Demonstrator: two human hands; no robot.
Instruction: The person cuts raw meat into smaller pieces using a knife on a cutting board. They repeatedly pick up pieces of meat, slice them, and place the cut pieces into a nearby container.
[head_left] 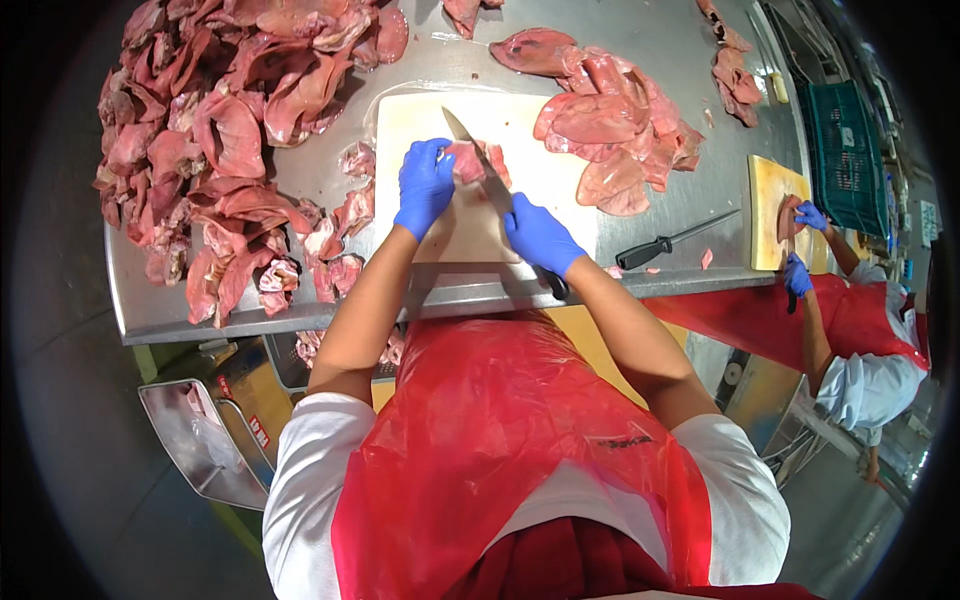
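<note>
A white cutting board [410,118] lies before me on the steel table. On it is a small piece of pink raw meat [465,164], pinched at its left side by my blue-gloved left hand [426,186]. My right hand [541,236], also in a blue glove, is wrapped round the handle of a long knife [494,188]. Its blade points away from me and slants to the left, crossing over the meat. Whether the edge has entered the meat I cannot tell. The black end of the handle shows below my right hand, near the table's front edge.
A big heap of raw meat [235,135] covers the table's left. Flat trimmed pieces [610,120] lie right of the board. A sharpening steel [655,251] rests near the front edge. At far right a co-worker's gloved hands [812,216] work at another board [765,205], beside a green crate [845,150].
</note>
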